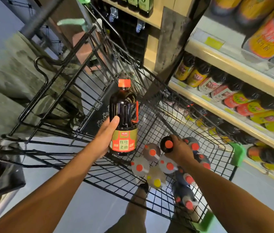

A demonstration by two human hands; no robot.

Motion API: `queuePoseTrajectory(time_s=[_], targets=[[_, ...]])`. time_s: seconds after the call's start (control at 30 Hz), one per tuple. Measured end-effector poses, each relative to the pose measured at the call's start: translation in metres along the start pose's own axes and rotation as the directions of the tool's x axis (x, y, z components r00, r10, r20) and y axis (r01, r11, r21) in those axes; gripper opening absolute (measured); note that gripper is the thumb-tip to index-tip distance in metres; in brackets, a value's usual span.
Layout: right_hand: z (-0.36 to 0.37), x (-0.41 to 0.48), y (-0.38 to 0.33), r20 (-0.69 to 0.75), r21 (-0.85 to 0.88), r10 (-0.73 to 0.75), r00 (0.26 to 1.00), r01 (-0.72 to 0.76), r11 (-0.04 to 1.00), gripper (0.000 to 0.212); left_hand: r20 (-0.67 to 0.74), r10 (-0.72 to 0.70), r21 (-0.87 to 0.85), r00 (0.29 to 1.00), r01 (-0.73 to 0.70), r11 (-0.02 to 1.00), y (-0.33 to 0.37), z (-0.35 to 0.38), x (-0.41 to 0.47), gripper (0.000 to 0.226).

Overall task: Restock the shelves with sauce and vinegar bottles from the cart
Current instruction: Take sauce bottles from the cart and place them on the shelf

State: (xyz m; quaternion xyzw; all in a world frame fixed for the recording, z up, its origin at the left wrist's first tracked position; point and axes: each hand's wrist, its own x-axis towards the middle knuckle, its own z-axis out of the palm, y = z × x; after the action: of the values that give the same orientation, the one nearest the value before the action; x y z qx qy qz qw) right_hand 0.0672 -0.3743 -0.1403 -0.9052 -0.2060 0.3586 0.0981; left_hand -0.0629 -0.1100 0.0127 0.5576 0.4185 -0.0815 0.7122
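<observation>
1. The left hand point(106, 132) holds a dark soy sauce bottle point(123, 115) upright above the cart point(99, 167). The thumb lies across the front of the bottle, the fingers wrap behind it, and the label faces the camera.
2. The right hand point(180, 152) is down in the basket, its fingers curled round the shoulder of a second dark bottle point(166, 144) with a red cap. That bottle stands among the other capped bottles point(139, 167) packed at the basket's right side.
3. The step in hand looks like drawing this second bottle out. It is best lifted straight up, because the neighbours touch or nearly touch it and a sideways pull could tip them. A grip on the body rather than the cap should hold better.
4. The cart's right rim and its green corner bumper point(237, 153) lie between the basket and the shelves point(205, 98). Both bottles must rise above the wire before swinging right.
5. The shelf bottles point(217, 84) crowd the shelf fronts, so a gap has to be picked before reaching in. I cannot tell from here where one is.
6. The freest room is above the basket's left half, where bare wire shows under the raised bottle.
</observation>
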Motion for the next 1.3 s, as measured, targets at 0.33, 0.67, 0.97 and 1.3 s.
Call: queuePoseTrajectory(time_s=[0.33, 0.67, 0.97, 1.3], targets=[[-0.128, -0.074, -0.041, -0.177, 0.042, -0.122, 0.977, 0.132, 0.99, 0.079, 0.033, -0.008, -0.07, 0.999, 0.01, 0.998, 0.026, 0.011, -0.017, 0.113], [-0.256, -0.148, -0.078, -0.332, 0.682, -0.171, 0.928, 0.362, 0.636, 0.062, 0.256, 0.073, -0.218, 0.964, -0.016, 0.976, 0.07, 0.039, -0.045, 0.07], [-0.259, -0.172, -0.106, -0.297, 0.954, 0.01, 0.955, 0.297, -0.042, 0.096, 0.368, 0.112, -0.155, 0.923, -0.058, 0.986, 0.109, 0.067, -0.066, 0.071], [-0.272, -0.214, -0.072, -0.343, 0.939, 0.029, 0.939, 0.341, 0.053, 0.062, 0.515, 0.222, -0.065, 0.828, -0.22, 0.973, 0.138, 0.126, -0.092, 0.115]])
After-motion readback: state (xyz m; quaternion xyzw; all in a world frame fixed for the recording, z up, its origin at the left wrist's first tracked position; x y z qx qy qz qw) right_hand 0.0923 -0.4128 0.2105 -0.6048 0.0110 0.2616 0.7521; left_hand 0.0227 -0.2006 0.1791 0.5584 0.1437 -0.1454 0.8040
